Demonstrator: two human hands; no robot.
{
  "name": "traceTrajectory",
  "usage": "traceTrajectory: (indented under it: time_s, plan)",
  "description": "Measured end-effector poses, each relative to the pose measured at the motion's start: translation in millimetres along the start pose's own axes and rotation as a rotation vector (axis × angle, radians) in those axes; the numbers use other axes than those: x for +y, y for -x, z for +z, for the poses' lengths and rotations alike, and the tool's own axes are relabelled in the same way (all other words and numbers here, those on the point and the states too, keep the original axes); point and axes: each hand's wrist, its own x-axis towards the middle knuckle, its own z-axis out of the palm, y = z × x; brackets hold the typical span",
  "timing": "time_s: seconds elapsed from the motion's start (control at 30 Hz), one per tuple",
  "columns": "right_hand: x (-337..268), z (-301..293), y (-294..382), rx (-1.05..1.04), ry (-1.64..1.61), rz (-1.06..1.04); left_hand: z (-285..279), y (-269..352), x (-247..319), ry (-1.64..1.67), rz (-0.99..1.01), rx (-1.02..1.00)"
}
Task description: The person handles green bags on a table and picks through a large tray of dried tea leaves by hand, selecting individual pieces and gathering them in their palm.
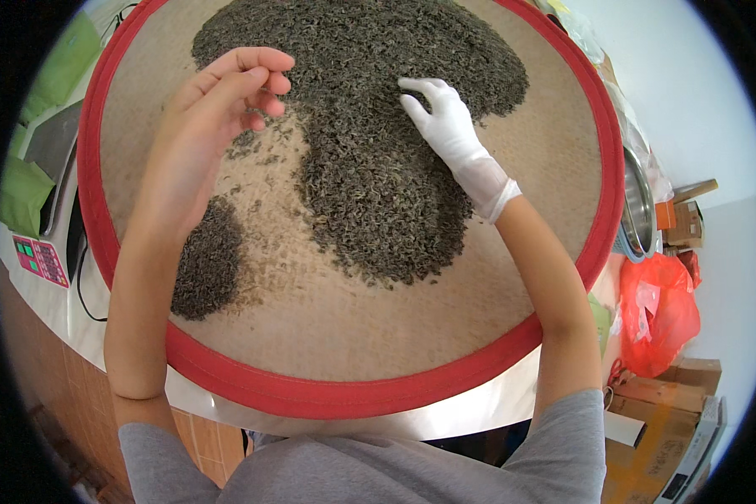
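Observation:
A wide round tray with a tan surface and a red fabric rim holds dark, curled dried leaves that look like tea. The large pile spreads from the far side toward the middle. A smaller heap lies at the left, partly covered by my left forearm. Bare and loosely curled, my left hand hovers over the tray's left part, with nothing visible in its fingers. My right hand wears a white glove. Its thumb and fingers are apart at the right side of the large pile, with no leaves seen between them.
Green bags and a pink panel with buttons sit left of the tray. On the right are a metal basin, a red plastic bag and cardboard boxes. Fine crumbs lie between the leaf piles.

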Motion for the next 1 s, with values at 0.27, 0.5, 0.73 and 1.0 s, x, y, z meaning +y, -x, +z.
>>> traceTrajectory:
  time_s: [0.27,0.5,0.73,1.0]
  plan:
    - [-61,39,-3,-0.395,0.242,-0.057,-4,4,-6,0.082,-0.026,0.012]
    - [-88,-7,61,-0.49,0.078,-0.016,-2,8,-10,0.044,-0.051,0.023]
    - [-118,-55,85,-0.619,-0.167,0.046,4,10,-17,-0.002,-0.094,0.008]
    - [-45,-68,68,-0.126,-0.093,0.188,18,18,-23,0.007,-0.124,-0.046]
